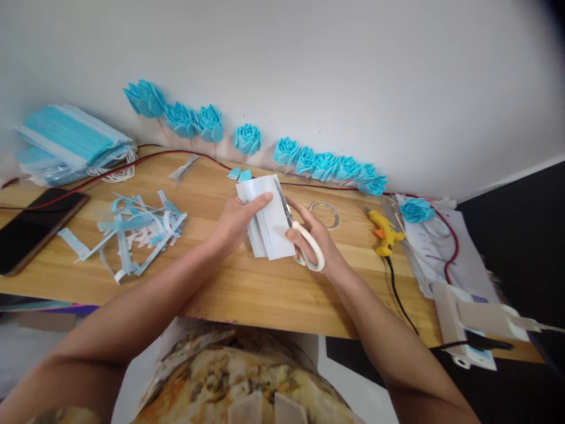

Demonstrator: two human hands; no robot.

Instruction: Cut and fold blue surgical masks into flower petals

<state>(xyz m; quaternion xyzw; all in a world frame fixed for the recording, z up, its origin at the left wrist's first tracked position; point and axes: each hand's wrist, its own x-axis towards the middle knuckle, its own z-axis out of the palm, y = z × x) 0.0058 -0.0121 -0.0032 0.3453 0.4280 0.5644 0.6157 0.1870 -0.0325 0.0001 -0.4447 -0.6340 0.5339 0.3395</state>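
Observation:
My left hand (235, 222) grips a pleated face mask (270, 229), its thumb lying across the white side. My right hand (322, 238) is closed around white-handled scissors (316, 256), fingers through the loops. The blades run along the mask's right edge; whether they are parted I cannot tell. Just beyond the mask lie small blue cut pieces (239, 174). To the left is a tangled heap of blue and white cut strips (132, 227). A ring-shaped roll (338, 218), perhaps tape, rests beyond my right hand.
Several blue fabric flowers (247, 139) lean along the wall. A stack of face masks (73, 135) and a phone (42, 221) lie at left. At right are a yellow glue gun (387, 234), papers (472, 253), another blue flower (416, 209) and a power strip (452, 312). A red-black cable crosses the back.

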